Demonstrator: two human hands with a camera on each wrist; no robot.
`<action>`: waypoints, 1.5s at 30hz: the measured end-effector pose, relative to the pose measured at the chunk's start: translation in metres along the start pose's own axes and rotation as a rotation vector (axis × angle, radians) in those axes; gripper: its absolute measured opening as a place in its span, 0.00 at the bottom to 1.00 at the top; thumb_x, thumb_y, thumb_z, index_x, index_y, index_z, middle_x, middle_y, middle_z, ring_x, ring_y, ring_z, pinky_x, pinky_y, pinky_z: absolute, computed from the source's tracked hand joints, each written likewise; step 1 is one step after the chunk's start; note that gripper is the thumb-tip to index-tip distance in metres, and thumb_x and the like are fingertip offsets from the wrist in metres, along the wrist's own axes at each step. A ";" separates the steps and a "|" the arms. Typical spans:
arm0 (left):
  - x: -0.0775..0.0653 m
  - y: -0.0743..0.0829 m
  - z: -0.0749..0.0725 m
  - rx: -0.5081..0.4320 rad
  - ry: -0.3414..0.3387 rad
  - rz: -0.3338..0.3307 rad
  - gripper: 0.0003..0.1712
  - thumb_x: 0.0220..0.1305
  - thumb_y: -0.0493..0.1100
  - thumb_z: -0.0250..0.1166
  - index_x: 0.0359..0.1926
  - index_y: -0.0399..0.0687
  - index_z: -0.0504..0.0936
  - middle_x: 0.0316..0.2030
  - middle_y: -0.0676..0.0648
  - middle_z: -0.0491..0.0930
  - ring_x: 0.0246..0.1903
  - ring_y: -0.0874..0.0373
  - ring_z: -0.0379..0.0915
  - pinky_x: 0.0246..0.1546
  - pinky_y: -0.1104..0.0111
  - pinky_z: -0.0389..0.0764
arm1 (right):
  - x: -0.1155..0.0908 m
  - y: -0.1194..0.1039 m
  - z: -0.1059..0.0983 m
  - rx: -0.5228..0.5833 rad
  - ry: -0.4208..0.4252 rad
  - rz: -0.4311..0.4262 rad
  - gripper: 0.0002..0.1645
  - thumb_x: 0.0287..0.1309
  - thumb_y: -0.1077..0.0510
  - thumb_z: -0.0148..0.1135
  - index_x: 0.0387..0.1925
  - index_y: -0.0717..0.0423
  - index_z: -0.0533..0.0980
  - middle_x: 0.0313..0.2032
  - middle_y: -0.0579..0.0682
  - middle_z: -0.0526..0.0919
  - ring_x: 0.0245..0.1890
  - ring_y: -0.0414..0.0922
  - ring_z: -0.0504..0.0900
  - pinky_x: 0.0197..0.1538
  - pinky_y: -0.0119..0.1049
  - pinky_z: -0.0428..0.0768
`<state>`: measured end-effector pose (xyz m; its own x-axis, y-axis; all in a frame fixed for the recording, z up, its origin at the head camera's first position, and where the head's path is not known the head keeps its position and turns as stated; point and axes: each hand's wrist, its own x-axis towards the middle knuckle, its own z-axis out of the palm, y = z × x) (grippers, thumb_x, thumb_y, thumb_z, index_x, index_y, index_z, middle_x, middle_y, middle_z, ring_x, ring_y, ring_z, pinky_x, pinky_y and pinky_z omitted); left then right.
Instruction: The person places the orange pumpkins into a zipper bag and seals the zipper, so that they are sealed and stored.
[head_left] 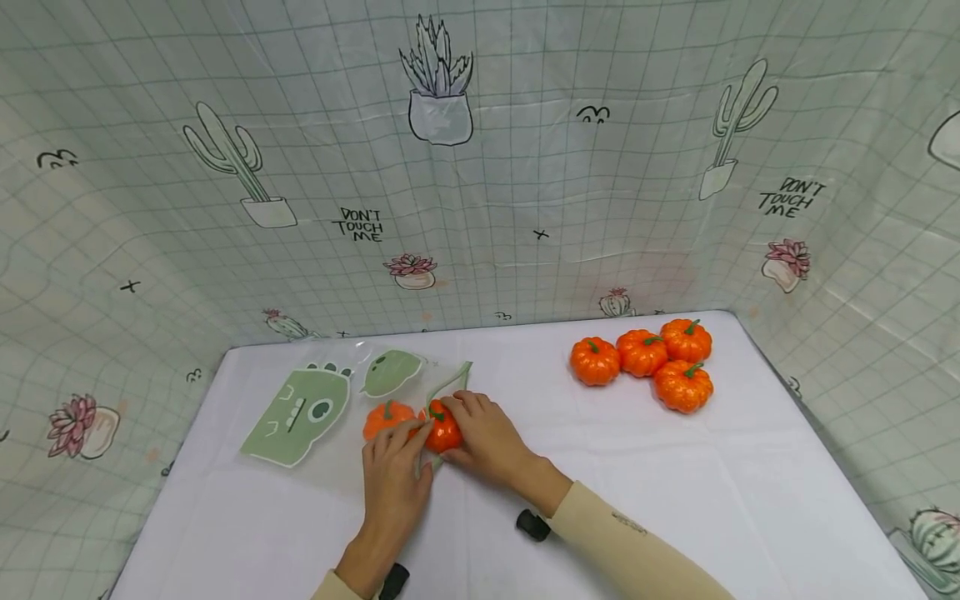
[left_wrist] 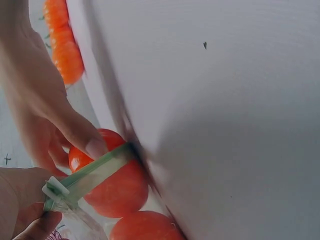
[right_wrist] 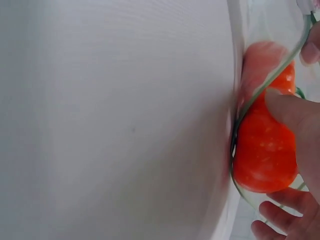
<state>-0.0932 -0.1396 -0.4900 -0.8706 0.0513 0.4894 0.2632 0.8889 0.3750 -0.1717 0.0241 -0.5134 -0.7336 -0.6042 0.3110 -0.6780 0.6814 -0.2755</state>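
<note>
A clear zip bag (head_left: 300, 408) with a green cartoon print lies on the left half of the table, its green-edged mouth facing right. Inside it, seen through the film, sits an orange toy pumpkin (head_left: 386, 416). A second pumpkin (head_left: 447, 433) is at the mouth, partly inside the bag. My right hand (head_left: 491, 442) grips this one, thumb on its near side. With my left hand (head_left: 393, 483) I pinch the bag's mouth edge by the white slider (left_wrist: 55, 187). The green zip strip (left_wrist: 100, 170) crosses in front of the second pumpkin.
Several more orange pumpkins (head_left: 642, 353) stand grouped at the table's back right. A white cloth (head_left: 600, 467) covers the table. Behind and beside it hangs a grid-patterned curtain (head_left: 510, 183) with cactus drawings. Black wrist devices (head_left: 533, 525) show below the hands.
</note>
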 end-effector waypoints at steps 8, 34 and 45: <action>-0.001 0.000 -0.001 -0.017 -0.007 -0.012 0.33 0.41 0.22 0.80 0.55 0.34 0.88 0.51 0.42 0.85 0.50 0.44 0.74 0.52 0.47 0.69 | -0.009 0.001 -0.006 -0.028 0.030 0.058 0.44 0.59 0.42 0.78 0.67 0.62 0.73 0.59 0.57 0.81 0.61 0.57 0.79 0.63 0.51 0.80; -0.001 0.001 0.006 -0.049 0.077 0.051 0.34 0.37 0.21 0.80 0.52 0.35 0.89 0.51 0.43 0.85 0.50 0.44 0.73 0.49 0.48 0.67 | 0.018 -0.009 0.006 0.011 -0.053 0.069 0.40 0.65 0.42 0.73 0.68 0.62 0.73 0.57 0.56 0.82 0.56 0.54 0.80 0.62 0.48 0.79; -0.001 -0.001 0.006 -0.058 0.067 0.038 0.34 0.38 0.21 0.80 0.53 0.34 0.88 0.51 0.41 0.85 0.50 0.42 0.73 0.49 0.48 0.67 | 0.005 0.005 -0.005 0.112 -0.003 0.105 0.41 0.62 0.48 0.76 0.70 0.60 0.72 0.58 0.57 0.81 0.58 0.56 0.79 0.61 0.51 0.78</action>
<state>-0.0949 -0.1383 -0.4954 -0.8299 0.0523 0.5554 0.3209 0.8591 0.3986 -0.1786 0.0267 -0.5089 -0.8008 -0.5335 0.2723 -0.5983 0.6907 -0.4061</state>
